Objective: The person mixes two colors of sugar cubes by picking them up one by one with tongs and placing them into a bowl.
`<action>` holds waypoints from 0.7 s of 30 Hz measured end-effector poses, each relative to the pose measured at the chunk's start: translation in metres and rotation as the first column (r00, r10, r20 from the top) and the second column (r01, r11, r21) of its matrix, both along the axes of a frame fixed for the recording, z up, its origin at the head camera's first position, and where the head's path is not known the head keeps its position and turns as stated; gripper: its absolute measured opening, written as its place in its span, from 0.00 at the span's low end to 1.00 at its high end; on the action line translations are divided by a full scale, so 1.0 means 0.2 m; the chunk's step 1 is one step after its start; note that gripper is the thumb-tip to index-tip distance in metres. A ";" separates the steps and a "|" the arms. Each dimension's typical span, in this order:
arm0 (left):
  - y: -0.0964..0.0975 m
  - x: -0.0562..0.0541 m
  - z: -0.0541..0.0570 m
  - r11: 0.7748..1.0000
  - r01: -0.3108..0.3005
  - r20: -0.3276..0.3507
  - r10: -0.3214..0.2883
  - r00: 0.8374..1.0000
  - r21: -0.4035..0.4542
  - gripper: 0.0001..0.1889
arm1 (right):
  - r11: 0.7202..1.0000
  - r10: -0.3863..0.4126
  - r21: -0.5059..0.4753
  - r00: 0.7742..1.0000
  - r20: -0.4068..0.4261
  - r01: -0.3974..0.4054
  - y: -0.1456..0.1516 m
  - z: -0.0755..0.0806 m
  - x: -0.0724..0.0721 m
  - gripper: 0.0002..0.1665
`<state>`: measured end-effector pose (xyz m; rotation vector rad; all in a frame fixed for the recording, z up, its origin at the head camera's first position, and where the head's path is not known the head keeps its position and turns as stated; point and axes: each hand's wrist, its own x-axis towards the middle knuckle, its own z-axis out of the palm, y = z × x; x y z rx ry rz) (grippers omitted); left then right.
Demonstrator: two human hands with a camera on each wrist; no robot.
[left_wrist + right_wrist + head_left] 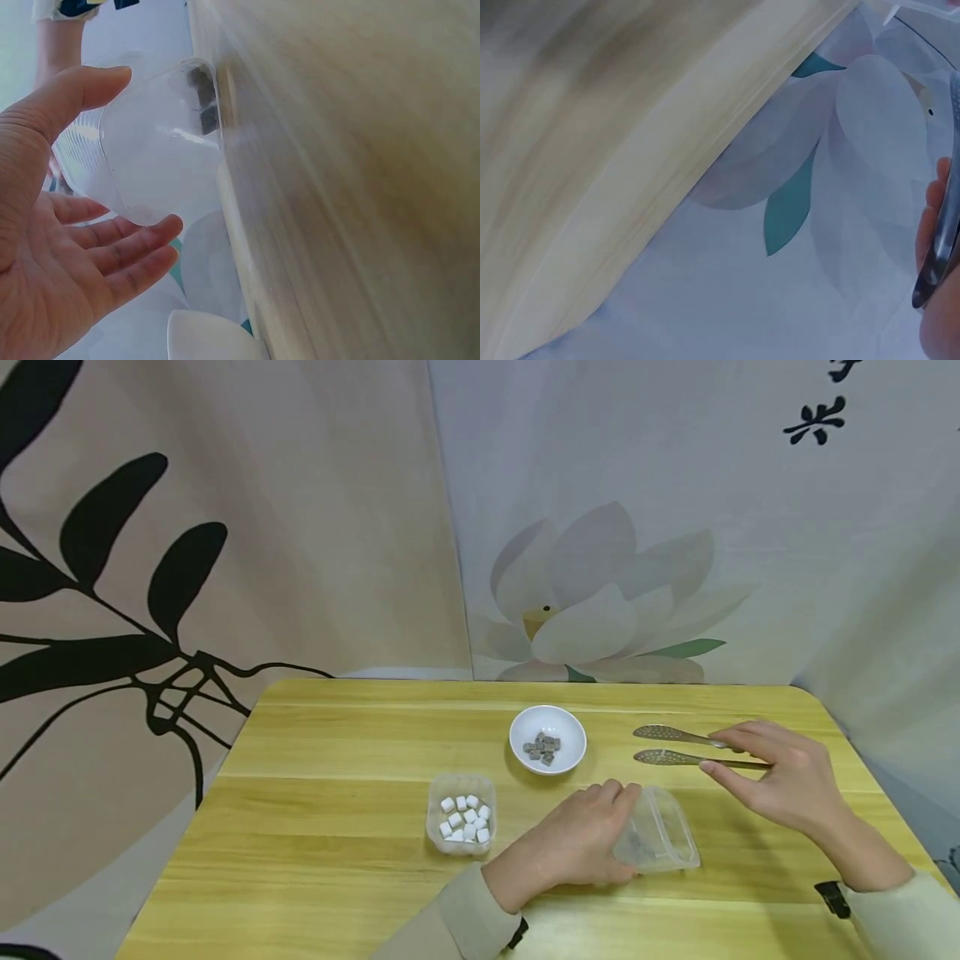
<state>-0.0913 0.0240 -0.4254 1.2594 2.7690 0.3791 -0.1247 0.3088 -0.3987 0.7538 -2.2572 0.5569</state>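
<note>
My left hand (573,843) grips a clear plastic container (660,837) tipped on its side at the table's right half. In the left wrist view, the thumb lies along one side of it and the fingers along the other, with dark cubes (205,101) inside near its lower edge. My right hand (787,772) holds metal tongs (671,758) between thumb and fingers. Their perforated tips point left and stand apart with nothing between them. In the right wrist view only part of the tongs (939,255) shows at the edge, beside the fingertips.
A white bowl (547,714) with several small grey-brown cubes (542,747) stands toward the back. Left of my left hand is a second clear container (432,814) holding several white cubes (470,816). All stand on a wooden table (322,827), with a printed curtain (360,527) behind.
</note>
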 end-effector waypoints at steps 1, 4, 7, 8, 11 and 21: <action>0.00 0.00 0.00 1.000 -0.001 0.002 0.001 1.000 -0.002 0.47 | 1.000 0.002 0.001 1.000 -0.005 -0.002 0.02 0.00 0.01 0.40; 0.00 0.00 0.00 1.000 0.000 0.003 0.000 1.000 -0.006 0.48 | 1.000 0.006 0.015 1.000 -0.012 -0.005 0.06 -0.01 0.04 0.40; 0.00 0.00 0.00 1.000 -0.002 0.006 0.002 1.000 -0.009 0.49 | 1.000 0.010 0.001 1.000 -0.029 -0.010 0.10 -0.01 0.07 0.40; 0.00 0.00 0.00 1.000 -0.003 0.008 0.003 1.000 -0.008 0.49 | 1.000 0.010 -0.001 0.999 -0.031 -0.010 0.11 -0.02 0.08 0.40; 0.00 0.00 0.00 1.000 -0.008 0.015 0.008 1.000 -0.006 0.49 | 1.000 0.007 0.005 1.000 -0.030 -0.007 0.13 -0.02 0.11 0.40; 0.00 0.01 0.00 1.000 -0.005 0.020 0.004 1.000 0.003 0.48 | 0.997 0.022 0.072 1.000 0.010 -0.023 0.18 -0.03 0.16 0.37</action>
